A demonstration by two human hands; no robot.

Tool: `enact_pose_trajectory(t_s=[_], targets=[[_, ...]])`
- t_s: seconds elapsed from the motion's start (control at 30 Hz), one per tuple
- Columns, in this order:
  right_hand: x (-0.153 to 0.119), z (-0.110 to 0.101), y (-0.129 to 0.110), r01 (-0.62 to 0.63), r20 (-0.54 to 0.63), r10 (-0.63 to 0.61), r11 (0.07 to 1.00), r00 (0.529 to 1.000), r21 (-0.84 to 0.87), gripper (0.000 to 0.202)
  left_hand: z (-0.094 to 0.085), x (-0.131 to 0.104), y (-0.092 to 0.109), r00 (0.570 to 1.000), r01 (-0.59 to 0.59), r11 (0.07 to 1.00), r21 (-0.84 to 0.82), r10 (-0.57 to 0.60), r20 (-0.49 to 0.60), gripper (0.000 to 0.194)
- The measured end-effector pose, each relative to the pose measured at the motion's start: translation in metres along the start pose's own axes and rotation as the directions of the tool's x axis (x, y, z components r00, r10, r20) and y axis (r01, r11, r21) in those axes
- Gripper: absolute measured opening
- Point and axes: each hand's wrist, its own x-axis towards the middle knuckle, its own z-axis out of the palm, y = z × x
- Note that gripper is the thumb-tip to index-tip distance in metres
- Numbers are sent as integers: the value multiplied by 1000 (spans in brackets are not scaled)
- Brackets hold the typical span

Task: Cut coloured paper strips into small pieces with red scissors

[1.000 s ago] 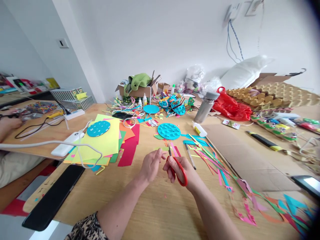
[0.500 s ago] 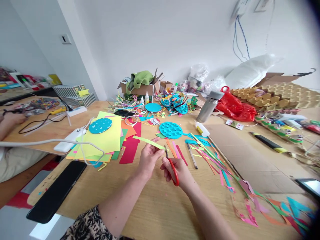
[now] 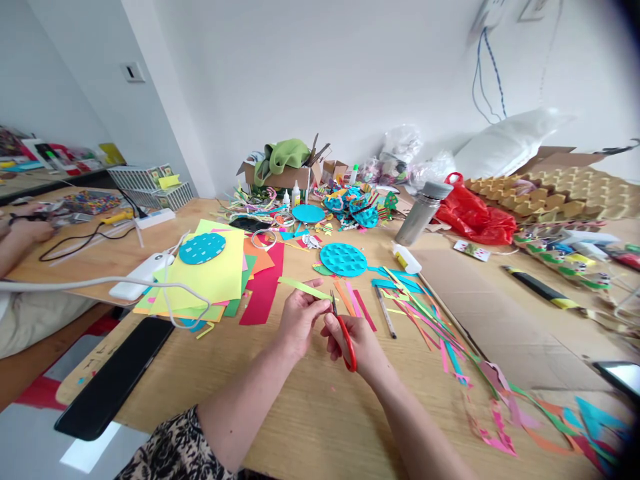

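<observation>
My left hand (image 3: 299, 321) pinches a light green paper strip (image 3: 305, 289) that sticks out to the upper left. Red-handled scissors (image 3: 346, 340) are gripped in my right hand (image 3: 357, 339), their blades pointing up beside the strip's right end. Whether the blades touch the paper, I cannot tell. Just beyond my hands lie short orange, pink and red paper strips (image 3: 361, 310) and a pen (image 3: 384, 310). Farther back sits a blue oval piece with raised bumps (image 3: 343, 260). Red paper (image 3: 263, 293) lies left of my left hand.
Stacked coloured sheets (image 3: 200, 293), a white power strip (image 3: 143, 272) and a black phone (image 3: 117, 377) are on the left. At the right are a glue bottle (image 3: 407, 259), a metal flask (image 3: 420, 213), cardboard (image 3: 500, 320) and tangled paper strips (image 3: 450, 340). Another person's hand (image 3: 37, 232) is far left.
The green strip reaches less far to the left and its end sits closer to my left hand. Both hands keep nearly the same place; the view has shifted slightly.
</observation>
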Motion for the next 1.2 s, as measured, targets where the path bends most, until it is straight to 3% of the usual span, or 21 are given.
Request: enact_pose_trajectory(t_s=[0.83,1.2], targets=[[1,0,-1,-46,-19,45,999,999,-7,50,-2,1,-3,999,26,998,-60,-29,-39,51],[2,-1,1,-38,-11,38,998,999,-46,50,-3,3,-3,1000,-11,1000,5,11,-23,49]])
